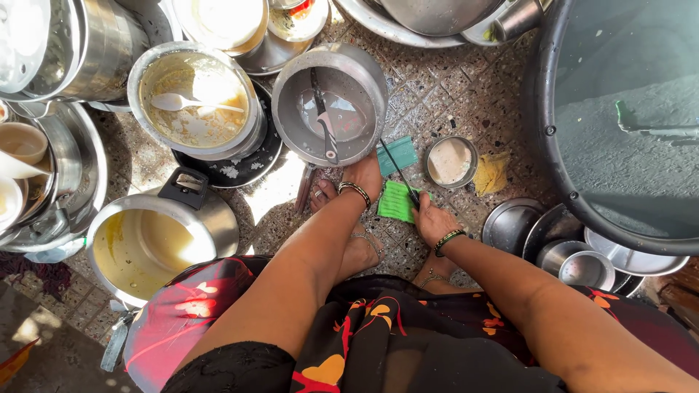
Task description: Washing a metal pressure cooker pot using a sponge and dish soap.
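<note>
My left hand grips the near rim of a tilted steel pot; its fingers are partly hidden under the rim. A knife with a pale handle lies inside the pot. My right hand is closed on a green scrub pad on the tiled floor. A thin dark rod runs from that hand up toward the pot. Both wrists wear bangles. My bare feet rest on the floor below the hands.
A teal pad, a small bowl of white paste and a yellow sponge lie right of the pot. A large dark water tub fills the right. A pressure cooker, a dirty pot with spoon and stacked steel dishes crowd around.
</note>
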